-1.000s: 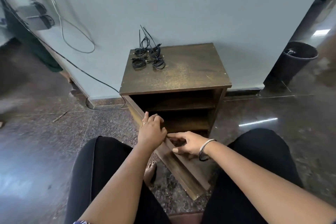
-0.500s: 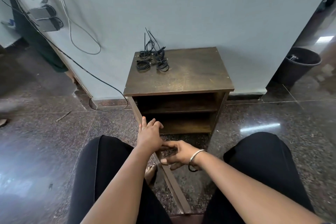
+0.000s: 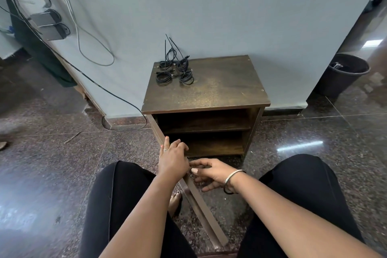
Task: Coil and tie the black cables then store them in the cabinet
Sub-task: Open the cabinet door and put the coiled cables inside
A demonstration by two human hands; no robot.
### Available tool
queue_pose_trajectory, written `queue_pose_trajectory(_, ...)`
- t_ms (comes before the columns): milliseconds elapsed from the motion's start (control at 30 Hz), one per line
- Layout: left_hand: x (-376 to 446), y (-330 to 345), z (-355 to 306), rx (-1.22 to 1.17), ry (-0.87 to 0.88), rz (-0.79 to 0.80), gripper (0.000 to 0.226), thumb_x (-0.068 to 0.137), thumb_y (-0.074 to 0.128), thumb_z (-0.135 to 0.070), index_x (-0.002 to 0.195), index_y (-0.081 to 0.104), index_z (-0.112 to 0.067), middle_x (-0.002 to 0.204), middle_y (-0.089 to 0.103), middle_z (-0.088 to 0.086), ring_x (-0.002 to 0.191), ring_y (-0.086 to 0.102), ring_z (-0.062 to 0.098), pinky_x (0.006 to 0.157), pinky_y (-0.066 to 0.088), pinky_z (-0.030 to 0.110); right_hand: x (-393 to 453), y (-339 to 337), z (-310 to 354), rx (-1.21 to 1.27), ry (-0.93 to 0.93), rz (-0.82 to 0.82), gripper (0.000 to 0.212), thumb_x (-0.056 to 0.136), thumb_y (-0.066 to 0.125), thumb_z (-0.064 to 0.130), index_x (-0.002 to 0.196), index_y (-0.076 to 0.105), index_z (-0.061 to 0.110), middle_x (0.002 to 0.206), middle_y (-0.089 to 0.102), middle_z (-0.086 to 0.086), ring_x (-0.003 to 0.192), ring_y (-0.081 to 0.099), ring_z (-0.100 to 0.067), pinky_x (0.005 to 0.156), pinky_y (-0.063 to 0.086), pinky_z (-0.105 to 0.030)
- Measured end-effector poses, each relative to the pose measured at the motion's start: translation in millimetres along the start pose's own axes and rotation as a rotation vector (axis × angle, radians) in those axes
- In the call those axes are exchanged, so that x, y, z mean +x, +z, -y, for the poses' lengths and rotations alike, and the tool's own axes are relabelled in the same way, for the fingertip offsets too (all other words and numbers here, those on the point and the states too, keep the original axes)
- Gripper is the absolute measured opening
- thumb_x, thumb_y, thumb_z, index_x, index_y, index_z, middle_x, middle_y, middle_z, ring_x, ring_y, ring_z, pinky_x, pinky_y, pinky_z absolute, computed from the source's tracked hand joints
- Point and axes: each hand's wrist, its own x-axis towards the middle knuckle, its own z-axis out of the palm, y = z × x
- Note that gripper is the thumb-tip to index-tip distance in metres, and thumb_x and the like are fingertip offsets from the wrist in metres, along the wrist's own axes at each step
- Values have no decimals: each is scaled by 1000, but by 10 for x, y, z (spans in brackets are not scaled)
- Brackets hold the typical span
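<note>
Several coiled black cables (image 3: pixel 174 71) tied with zip ties lie on the back left corner of a dark wooden cabinet (image 3: pixel 219 88), the tie tails sticking up. The cabinet door (image 3: pixel 206 218) stands wide open, edge-on toward me, between my knees. My left hand (image 3: pixel 172 160) grips the door's top edge, index finger stretched along it. My right hand (image 3: pixel 211 174), wearing a bangle, hovers just right of the door with fingers spread and nothing in it. Two bare shelves (image 3: pixel 205 129) show inside.
A dark bin (image 3: pixel 343 75) stands on the polished stone floor at the right, beside the wall corner. A black power cord (image 3: pixel 94 82) and a white cord (image 3: pixel 92 44) hang along the wall at the left, down to the floor. My bare foot (image 3: pixel 175 200) rests left of the door.
The cabinet door has swung further open toward the left, from angled to nearly edge-on. Both hands followed it; my right hand came off the door's face and spread.
</note>
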Motion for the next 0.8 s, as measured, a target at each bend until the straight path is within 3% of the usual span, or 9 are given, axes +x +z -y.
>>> queue_pose_trajectory(133,14,-3,-2,-4,-2,-9,34,89,51,-14,122,54,-22,153,32,3,147,0,28,119,5,41,19,-11,14,34,9,-37,33,87,65,30,120,58,31,122,61,-2,101,64,-13,79,59,-36)
queue_pose_trajectory(267,29,0,-14,-12,-3,-27,32,89,51,-15,119,55,-23,152,33,2,147,0,26,119,3,41,36,-25,27,74,-7,-76,29,88,64,28,117,59,29,123,62,-4,96,64,-12,70,60,-30)
queue_pose_trajectory(433,65,27,-25,-21,20,-62,30,90,50,-17,119,57,-23,152,35,1,147,2,24,118,3,40,69,-71,36,77,-36,-168,21,87,65,29,108,63,32,111,65,0,99,65,-13,70,59,-29)
queue_pose_trajectory(533,122,42,-43,-49,43,-120,31,93,50,-23,123,54,-22,152,34,1,147,5,23,118,5,39,126,-123,107,5,-124,-304,17,88,62,31,105,64,34,103,66,6,98,63,-8,74,59,-29)
queue_pose_trajectory(667,217,35,-126,-81,87,-226,41,97,42,-39,134,47,-20,157,24,1,147,3,22,119,5,37,219,-199,240,-218,-334,-579,26,89,61,34,114,64,28,112,64,10,99,60,-3,88,52,-26)
queue_pose_trajectory(800,394,-13,-196,-65,128,-288,52,99,34,-43,145,33,-20,160,10,0,147,-5,19,120,0,36,348,-285,447,-335,-544,-771,27,89,61,29,116,62,26,120,58,9,106,55,-2,83,49,-18)
